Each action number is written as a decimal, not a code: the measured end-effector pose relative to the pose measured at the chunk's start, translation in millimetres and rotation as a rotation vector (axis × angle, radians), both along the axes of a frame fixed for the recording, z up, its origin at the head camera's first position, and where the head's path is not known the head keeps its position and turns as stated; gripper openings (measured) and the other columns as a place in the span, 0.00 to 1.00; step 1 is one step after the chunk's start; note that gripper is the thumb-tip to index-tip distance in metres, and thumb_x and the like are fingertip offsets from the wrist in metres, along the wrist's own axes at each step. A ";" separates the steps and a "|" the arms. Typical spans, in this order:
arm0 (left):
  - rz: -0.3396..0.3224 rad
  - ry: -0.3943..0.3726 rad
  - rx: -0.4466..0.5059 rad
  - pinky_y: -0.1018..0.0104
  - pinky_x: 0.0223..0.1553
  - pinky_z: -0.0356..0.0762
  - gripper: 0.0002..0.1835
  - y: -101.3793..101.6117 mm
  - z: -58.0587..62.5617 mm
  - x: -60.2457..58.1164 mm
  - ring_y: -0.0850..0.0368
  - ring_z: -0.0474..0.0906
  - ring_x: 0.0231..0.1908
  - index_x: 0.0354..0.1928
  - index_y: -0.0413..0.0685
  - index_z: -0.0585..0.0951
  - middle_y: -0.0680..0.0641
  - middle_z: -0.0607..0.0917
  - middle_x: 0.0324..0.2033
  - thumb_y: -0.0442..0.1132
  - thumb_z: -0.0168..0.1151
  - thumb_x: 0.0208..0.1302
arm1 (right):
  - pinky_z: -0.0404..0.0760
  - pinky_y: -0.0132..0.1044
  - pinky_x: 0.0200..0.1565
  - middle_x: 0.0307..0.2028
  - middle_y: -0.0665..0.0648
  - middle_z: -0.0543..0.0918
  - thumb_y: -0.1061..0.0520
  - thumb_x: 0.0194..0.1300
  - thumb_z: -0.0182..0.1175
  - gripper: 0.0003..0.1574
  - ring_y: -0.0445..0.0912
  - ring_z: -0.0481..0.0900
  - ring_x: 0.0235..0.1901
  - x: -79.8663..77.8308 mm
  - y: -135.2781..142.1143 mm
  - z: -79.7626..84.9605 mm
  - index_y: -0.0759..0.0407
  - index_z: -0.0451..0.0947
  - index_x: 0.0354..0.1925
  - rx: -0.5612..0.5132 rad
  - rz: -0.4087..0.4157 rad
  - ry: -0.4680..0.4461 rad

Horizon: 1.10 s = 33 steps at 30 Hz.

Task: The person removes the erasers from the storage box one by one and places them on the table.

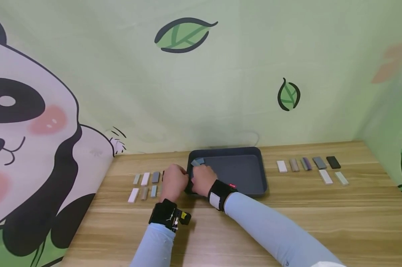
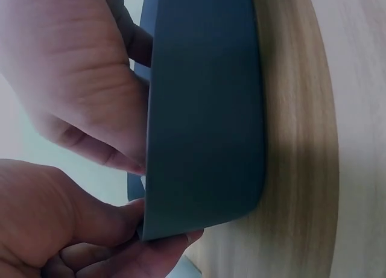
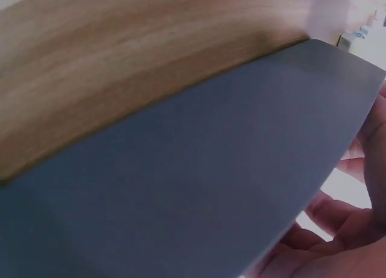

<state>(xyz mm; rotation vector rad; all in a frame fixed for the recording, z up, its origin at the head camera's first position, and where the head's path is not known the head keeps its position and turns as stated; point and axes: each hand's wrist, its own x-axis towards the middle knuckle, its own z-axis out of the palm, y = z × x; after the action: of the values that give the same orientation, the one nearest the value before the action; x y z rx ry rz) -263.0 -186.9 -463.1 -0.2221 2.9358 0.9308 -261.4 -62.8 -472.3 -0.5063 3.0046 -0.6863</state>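
Note:
A dark grey tray stands on the table near the back wall. My left hand is at its left side; in the left wrist view, the thumb and fingers pinch the rim at a corner. My right hand reaches into the tray beside the left wall, fingers bent downward. The tray wall covers much of the right wrist view, and what those fingertips touch is hidden. Blue-grey small blocks lie in the tray's far left corner, just beyond the right hand.
Left of the tray lie two rows of small blocks, among them a white block and a brown block; the left hand partly covers the rows. More blocks lie to the right, including a black block. A printed cloth hangs behind the table.

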 end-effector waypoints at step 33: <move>-0.001 0.054 -0.017 0.65 0.29 0.75 0.07 -0.4 -4.5 -1.6 0.54 0.78 0.30 0.33 0.42 0.85 0.44 0.85 0.32 0.38 0.64 0.56 | 0.77 0.39 0.34 0.26 0.52 0.82 0.59 0.56 0.62 0.03 0.46 0.80 0.29 4.9 52.8 16.5 0.57 0.78 0.27 0.000 0.091 -0.043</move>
<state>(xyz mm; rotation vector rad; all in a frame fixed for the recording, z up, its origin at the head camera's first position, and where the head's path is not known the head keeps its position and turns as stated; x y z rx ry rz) -264.6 -187.3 -467.7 -0.1991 2.9932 0.9269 -256.5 -10.0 -455.8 -0.6157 2.9206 -0.6817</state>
